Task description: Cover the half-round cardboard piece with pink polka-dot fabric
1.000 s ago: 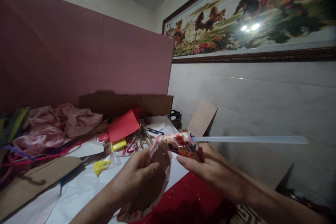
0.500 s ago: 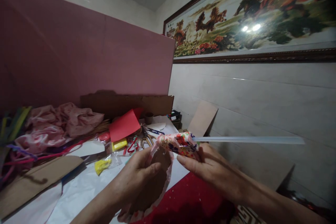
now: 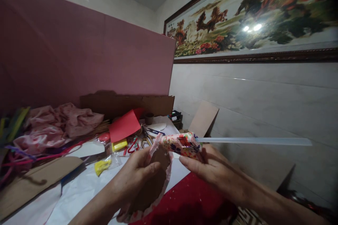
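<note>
My left hand [image 3: 137, 172] is closed on the edge of a brown cardboard piece [image 3: 151, 190], thumb laid over its face. Pink fabric [image 3: 169, 179] is folded around the cardboard's rim. In my right hand [image 3: 203, 165] is a hot glue gun [image 3: 182, 144] with a bright floral pattern, held level, its front end at the cardboard's upper edge. A long translucent glue stick [image 3: 258, 141] juts from its back toward the right. The nozzle tip and any glue are too small to make out.
Red cloth [image 3: 190, 200] lies below my hands. Crumpled pink fabric [image 3: 63, 123], red paper [image 3: 125, 126], scissors [image 3: 146, 140], a bagged yellow item [image 3: 102, 166] and a cardboard sheet [image 3: 39, 182] crowd the left. A pink panel [image 3: 87, 49] and tiled wall [image 3: 250, 102] stand behind.
Very little differs. The glue gun and its stick sit slightly farther right, and the cardboard in my left hand has shifted slightly left. Both grips are the same.
</note>
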A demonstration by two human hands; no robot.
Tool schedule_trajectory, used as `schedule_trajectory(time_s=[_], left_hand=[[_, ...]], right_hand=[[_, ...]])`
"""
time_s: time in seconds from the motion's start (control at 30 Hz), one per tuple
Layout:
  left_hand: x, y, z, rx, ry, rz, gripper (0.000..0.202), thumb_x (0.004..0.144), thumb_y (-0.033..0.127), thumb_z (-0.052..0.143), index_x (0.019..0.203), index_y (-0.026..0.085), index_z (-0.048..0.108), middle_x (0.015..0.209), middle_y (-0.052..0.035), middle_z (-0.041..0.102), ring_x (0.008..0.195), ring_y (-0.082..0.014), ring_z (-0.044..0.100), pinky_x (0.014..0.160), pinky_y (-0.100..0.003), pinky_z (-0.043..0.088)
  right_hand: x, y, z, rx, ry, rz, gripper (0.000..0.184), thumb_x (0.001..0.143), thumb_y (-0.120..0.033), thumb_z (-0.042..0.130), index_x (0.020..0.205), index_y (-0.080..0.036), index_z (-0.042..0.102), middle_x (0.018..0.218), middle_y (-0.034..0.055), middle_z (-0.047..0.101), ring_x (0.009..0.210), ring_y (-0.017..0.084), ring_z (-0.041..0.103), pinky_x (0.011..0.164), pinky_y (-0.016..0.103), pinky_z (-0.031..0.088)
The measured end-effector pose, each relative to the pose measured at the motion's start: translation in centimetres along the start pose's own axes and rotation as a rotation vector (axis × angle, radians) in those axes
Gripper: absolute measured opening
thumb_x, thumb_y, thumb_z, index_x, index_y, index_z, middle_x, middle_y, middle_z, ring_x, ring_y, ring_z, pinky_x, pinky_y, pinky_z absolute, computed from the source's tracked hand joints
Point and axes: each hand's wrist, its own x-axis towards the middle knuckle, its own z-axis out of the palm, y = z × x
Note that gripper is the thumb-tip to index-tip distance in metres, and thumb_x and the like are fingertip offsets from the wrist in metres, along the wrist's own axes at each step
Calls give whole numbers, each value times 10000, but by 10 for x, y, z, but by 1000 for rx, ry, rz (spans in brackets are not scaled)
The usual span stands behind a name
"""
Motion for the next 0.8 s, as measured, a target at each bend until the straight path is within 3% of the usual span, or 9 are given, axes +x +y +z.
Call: schedule_trajectory(time_s=[0.17,0.37,0.63,0.8], left_hand=[[1,-2,0,8,-29,28,183,759,229,587,917,144,624,817,-28,645,728,-174,533,661,-293,394],[-1,3,-2,22,35,-21,190,739,260,608,893,150,618,772,-20,630,688,-171,527,620,-294,386],[-2,2,0,19,35,-10,184,736,257,614,890,160,641,803,-32,660,726,-196,554,646,-302,400],[-2,5,-2,-28,40,-22,193,720,252,636,882,148,639,744,-15,636,671,-174,534,608,-287,377]], right_hand=[[1,5,4,-49,-1,22,272,921,-345,480,829,-188,683,713,-8,617,772,176,561,813,316,461],[-2,3,2,-41,3,16,281,932,-365,460,878,-188,671,738,-6,615,782,174,556,827,322,460],[2,1,1,-28,-3,33,268,922,-354,480,843,-196,682,709,2,613,775,190,563,798,325,469],[0,-1,1,-4,8,11,259,922,-359,477,915,-202,683,770,6,637,798,191,564,805,321,461]])
